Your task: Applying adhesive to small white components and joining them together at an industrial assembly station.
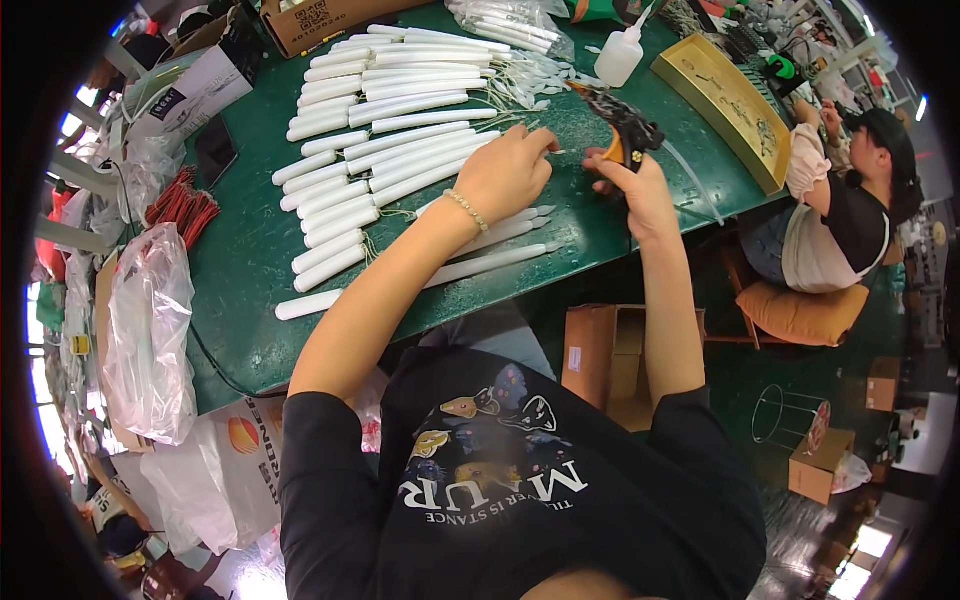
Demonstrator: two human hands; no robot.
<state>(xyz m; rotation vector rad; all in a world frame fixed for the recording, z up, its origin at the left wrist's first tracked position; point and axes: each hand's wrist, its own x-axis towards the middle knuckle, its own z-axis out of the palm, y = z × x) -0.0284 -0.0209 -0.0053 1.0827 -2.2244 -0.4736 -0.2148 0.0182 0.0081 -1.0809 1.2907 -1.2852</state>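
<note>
In my right hand (645, 190) is a black glue gun (622, 112) with an orange trigger, its nozzle tilted up and to the left. A clear glue stick (690, 175) trails from its back. My left hand (505, 172), with a beaded bracelet at the wrist, hovers over the right ends of the candles. Its fingers are bent together near a small pale tip; what they hold is too small to make out. Long white taper candles (345, 195) lie in rows beneath and left of it, some with thin wires. Flame-shaped tips (545, 222) show on the nearest ones.
A white squeeze bottle (620, 57) stands at the back, beside a gold tray (715, 90) of small parts. Bagged candles (510, 25) lie behind. Red wires (183, 207) and a plastic bag (150, 320) are at left. A person (835, 200) sits at right; an open carton (600, 350) is below the table.
</note>
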